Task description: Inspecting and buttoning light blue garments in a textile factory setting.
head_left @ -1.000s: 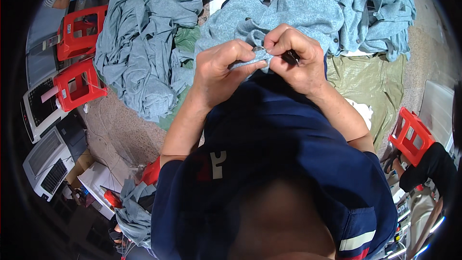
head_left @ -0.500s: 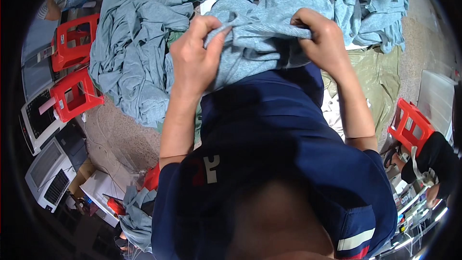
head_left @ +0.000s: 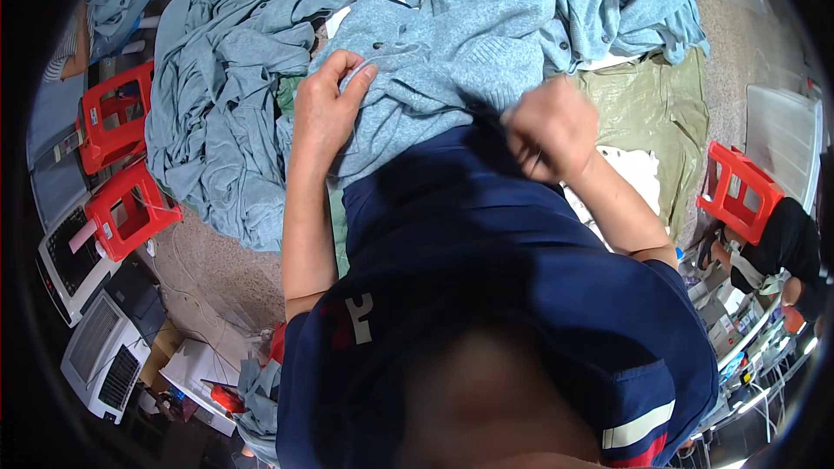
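Underfoot lies speckled grey floor [head_left: 204,274] with an olive tarp [head_left: 643,108] spread over it. Three red stools [head_left: 130,208] stand around. One light-blue knit garment [head_left: 452,43] rests on the person's lap; the left hand [head_left: 326,108] pinches its edge, the right hand [head_left: 547,130] is fisted at its hem.

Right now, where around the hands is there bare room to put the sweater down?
Free: the green sheet right of the right hand, up to the red stool; also the speckled floor below the left pile. Crowded: the left hand grips the sweater against that pile, and more knitwear fills the top.
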### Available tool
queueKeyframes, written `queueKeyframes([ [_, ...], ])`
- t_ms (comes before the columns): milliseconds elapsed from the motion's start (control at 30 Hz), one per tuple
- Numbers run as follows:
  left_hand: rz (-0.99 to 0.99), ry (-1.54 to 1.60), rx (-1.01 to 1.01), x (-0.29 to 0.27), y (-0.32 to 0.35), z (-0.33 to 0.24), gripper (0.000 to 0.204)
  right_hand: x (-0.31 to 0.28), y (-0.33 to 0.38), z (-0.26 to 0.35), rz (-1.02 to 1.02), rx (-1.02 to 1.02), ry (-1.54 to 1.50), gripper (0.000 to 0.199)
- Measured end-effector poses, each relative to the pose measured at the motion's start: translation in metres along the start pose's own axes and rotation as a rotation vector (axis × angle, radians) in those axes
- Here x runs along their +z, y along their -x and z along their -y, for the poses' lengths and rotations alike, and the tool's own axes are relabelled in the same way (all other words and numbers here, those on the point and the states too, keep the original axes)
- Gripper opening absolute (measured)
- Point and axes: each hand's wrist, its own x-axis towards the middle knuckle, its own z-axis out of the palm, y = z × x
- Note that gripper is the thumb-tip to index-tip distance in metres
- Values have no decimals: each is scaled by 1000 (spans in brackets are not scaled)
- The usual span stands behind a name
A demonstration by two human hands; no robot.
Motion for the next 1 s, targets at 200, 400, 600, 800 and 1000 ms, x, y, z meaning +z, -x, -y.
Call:
queueKeyframes([
  [200, -30, -13, 6, 7, -12, 1, 29, 28, 21, 9, 428, 453, 33, 31],
  [400, -27, 4, -50, 1, -18, 13, 24, 36, 36, -17, 373, 402, 169, 55],
  [600, -31, -20, -34, -33, -2, 24, 19, 54, 35, -15, 245, 426, 277, 57],
  [800, 82, 547, -303, -68, 20, 36, 15, 54, 31, -26, 310, 552, 27, 23],
  [1000, 84, 852, -340, -67, 30, 36, 18, 17, 29, -44, 436, 687, -145, 29],
])
